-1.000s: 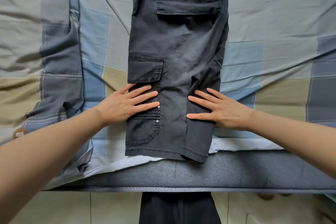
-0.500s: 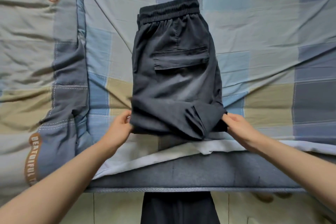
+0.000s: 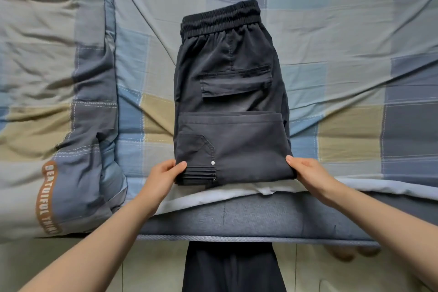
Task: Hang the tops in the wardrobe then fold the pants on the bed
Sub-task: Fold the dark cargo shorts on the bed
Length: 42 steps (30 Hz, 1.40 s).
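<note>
1. Left hand (image 3: 163, 174) pinches the near left corner of the folded pants (image 3: 231, 111), thumb on top of the cloth and fingers tucked under the folded edge.
2. Right hand (image 3: 308, 173) holds the near right corner of the pants the same way, thumb on top and fingers beneath.
3. Dark grey cargo pants lie on the bed (image 3: 355, 78), close to its near edge. The leg ends are doubled up over the seat, so the fold runs between the two hands.
4. Past the hands, the hem of the folded-up legs crosses the pants about halfway up, just short of a flapped back pocket. An elastic waistband (image 3: 220, 18) forms the far end.
5. Left of the pants, a checked quilt (image 3: 59, 102) with brown lettering lies bunched on the bed.
6. The step in hand appears to be folding the pants, with one fold made. The next move likely calls for lifting the gripped fold toward the waistband, both corners kept level, or smoothing the bundle flat.
</note>
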Each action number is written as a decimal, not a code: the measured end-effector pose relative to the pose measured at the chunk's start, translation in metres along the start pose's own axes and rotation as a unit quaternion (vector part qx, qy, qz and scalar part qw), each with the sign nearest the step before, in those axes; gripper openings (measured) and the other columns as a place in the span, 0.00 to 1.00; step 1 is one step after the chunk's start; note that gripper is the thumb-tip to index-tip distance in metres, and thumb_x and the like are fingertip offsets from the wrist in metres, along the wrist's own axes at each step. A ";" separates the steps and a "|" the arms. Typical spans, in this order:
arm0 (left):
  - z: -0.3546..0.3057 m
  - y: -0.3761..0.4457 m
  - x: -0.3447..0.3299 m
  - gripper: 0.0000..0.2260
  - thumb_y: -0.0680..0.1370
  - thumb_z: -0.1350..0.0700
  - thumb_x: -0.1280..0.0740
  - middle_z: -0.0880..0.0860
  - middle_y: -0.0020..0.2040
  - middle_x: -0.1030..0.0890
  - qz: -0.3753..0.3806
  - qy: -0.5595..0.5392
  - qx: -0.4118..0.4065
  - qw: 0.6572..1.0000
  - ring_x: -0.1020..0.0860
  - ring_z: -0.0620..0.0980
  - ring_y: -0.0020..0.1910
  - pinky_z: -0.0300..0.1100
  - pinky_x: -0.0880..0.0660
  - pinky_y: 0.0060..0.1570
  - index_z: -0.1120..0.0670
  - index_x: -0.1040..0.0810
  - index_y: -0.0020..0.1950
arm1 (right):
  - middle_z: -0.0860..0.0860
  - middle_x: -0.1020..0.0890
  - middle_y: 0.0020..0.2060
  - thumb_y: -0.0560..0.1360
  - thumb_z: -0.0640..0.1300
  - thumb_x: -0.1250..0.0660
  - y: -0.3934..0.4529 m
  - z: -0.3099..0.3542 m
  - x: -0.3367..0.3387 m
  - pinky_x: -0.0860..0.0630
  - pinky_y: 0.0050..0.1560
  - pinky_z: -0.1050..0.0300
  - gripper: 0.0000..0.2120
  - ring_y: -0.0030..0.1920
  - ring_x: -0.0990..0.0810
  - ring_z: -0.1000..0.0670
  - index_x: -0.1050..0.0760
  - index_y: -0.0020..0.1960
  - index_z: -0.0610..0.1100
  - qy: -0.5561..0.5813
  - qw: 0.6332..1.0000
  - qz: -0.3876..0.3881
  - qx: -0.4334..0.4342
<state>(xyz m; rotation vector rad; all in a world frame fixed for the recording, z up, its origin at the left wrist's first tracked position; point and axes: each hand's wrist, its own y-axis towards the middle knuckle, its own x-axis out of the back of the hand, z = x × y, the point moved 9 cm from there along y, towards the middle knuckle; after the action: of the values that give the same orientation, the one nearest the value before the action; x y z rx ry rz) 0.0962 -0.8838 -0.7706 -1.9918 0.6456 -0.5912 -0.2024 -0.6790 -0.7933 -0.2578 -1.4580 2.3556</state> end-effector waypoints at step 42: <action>0.007 -0.041 -0.015 0.12 0.79 0.48 0.34 0.38 0.59 0.19 0.277 0.143 0.029 0.950 0.24 0.40 0.62 0.38 0.32 0.66 0.45 0.21 0.61 | 0.46 0.21 0.41 0.79 0.29 0.42 -0.060 0.050 0.009 0.29 0.43 0.74 0.18 0.43 0.25 0.60 0.28 0.34 0.44 -0.260 0.964 -0.003 0.060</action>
<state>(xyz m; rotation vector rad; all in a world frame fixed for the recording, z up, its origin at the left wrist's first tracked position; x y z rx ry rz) 0.0975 -0.8522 -0.7399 -1.5749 1.2949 -0.5416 -0.2155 -0.6925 -0.7167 0.4318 -1.5074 2.6148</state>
